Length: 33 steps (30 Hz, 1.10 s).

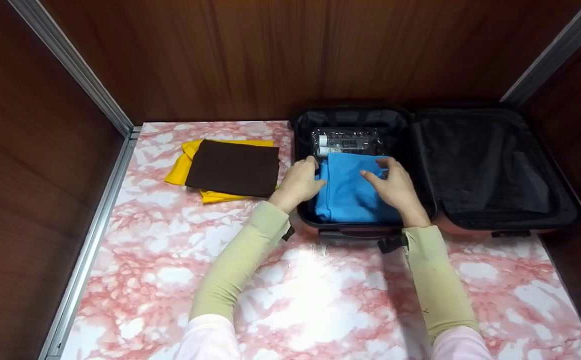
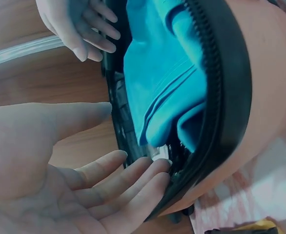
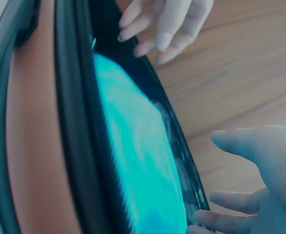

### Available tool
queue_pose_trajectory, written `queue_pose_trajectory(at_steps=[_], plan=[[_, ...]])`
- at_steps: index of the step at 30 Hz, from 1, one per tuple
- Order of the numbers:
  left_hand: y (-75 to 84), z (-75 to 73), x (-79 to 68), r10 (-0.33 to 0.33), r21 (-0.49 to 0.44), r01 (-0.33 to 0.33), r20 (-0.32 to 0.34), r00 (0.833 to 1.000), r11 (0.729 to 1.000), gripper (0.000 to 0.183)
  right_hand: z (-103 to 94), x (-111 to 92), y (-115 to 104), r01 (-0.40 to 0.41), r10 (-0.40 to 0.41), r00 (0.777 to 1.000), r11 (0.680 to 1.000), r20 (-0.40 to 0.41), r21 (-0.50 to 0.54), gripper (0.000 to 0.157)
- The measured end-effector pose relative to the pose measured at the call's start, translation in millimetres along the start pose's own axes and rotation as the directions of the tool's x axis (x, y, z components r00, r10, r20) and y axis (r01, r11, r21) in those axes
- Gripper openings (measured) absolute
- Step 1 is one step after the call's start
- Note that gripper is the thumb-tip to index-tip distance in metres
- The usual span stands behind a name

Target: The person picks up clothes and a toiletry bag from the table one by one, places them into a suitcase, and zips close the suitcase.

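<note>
A folded blue cloth (image 1: 353, 192) lies inside the left half of an open suitcase (image 1: 363, 229); the left wrist view shows its stacked folds. My left hand (image 1: 300, 182) is over the suitcase's left rim beside the cloth, fingers loosely extended and holding nothing. Above the cloth's right side is my right hand (image 1: 394, 185), thumb and fingers spread apart with nothing between them. Behind the cloth, a clear pouch (image 1: 348, 142) with white-capped bottles sits in the same half.
Left of the suitcase, a folded dark brown cloth (image 1: 235, 167) lies on a yellow cloth (image 1: 175, 170). The suitcase's other half, a black-lined lid (image 1: 485, 170), is laid open to the right. Wood-grain panels (image 1: 270, 55) enclose the marbled table (image 1: 170, 280).
</note>
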State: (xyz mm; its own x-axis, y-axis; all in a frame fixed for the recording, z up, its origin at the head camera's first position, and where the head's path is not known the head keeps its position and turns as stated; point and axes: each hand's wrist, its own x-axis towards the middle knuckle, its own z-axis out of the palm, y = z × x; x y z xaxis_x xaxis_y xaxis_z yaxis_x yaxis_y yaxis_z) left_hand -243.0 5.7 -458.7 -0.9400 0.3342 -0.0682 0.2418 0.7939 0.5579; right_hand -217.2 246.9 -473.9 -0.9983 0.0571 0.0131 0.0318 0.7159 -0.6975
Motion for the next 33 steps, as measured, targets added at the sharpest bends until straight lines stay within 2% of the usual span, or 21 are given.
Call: queue_pose_trajectory(at_steps=[8, 20, 24, 29, 33], plan=[[-8.8, -18.6, -1.9, 0.009, -0.045, -0.012, -0.077, 0.997, 0.999, 0.044, 7.6, 5.6, -23.5, 0.023, -0.024, 1.000, 0.996, 0.002, 0.085, 0.066], [-29.5, -56.0, -6.2, -0.060, -0.134, 0.039, -0.160, 0.985, 0.990, 0.049, 13.2, 12.7, -64.4, 0.048, -0.058, 0.997, 0.984, 0.056, 0.172, 0.067], [-35.9, -71.0, -11.5, -0.085, -0.169, 0.053, -0.192, 0.978, 0.984, 0.047, 12.8, 17.2, -79.9, 0.084, -0.096, 0.994, 0.979, 0.059, 0.187, 0.066], [-44.0, -87.6, -16.5, -0.077, -0.166, 0.034, -0.259, 0.963, 0.986, 0.043, 13.1, 20.2, -95.8, 0.108, -0.124, 0.990, 0.972, 0.064, 0.210, 0.063], [-50.9, -99.4, -20.3, -0.089, -0.188, 0.038, -0.269, 0.959, 0.981, 0.046, 15.8, 22.0, -103.9, 0.103, -0.121, 0.990, 0.972, 0.075, 0.210, 0.063]])
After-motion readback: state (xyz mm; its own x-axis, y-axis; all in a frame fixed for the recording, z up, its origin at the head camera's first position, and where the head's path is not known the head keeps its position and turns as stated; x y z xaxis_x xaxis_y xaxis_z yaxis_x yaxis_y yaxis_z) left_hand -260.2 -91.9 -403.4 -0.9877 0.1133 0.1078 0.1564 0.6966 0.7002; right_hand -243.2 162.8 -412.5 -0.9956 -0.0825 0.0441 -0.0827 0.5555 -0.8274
